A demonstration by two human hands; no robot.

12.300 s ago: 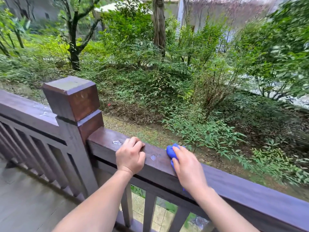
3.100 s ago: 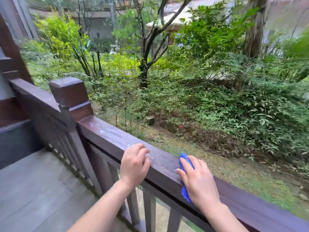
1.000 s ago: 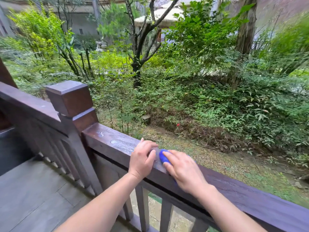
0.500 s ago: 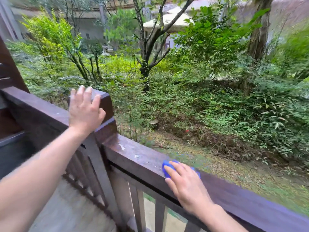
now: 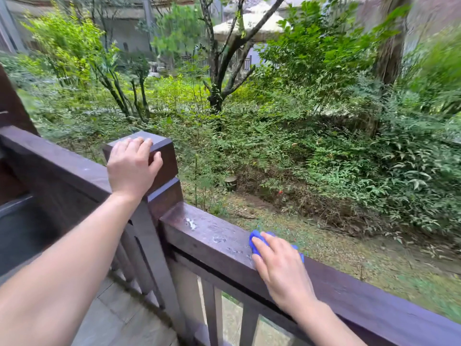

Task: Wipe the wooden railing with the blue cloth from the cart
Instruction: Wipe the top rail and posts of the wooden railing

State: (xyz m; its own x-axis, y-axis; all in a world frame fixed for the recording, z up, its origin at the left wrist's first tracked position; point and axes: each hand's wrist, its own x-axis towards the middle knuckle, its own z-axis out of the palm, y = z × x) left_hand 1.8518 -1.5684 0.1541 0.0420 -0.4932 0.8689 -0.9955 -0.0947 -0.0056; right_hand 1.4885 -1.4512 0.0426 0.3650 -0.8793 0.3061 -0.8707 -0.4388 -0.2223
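The dark brown wooden railing [image 5: 219, 248] runs from the left edge down to the lower right, broken by a square post [image 5: 164, 156]. My right hand [image 5: 280, 267] lies flat on the rail's top and presses the blue cloth [image 5: 257, 239] against it; only the cloth's far edges show past my fingers. My left hand [image 5: 132, 166] rests on the post's cap, fingers curled over its top edge. White water spots [image 5: 190, 223] sit on the rail between the post and the cloth.
Beyond the railing lie a dirt strip, shrubs and trees [image 5: 217, 78]. Grey floor tiles [image 5: 119, 318] are below on my side. Balusters [image 5: 214, 313] stand under the rail. The cart is out of view.
My left hand left the rail beside the cloth, rose to the post and has settled on its cap. My right hand keeps the cloth pressed on the rail top.
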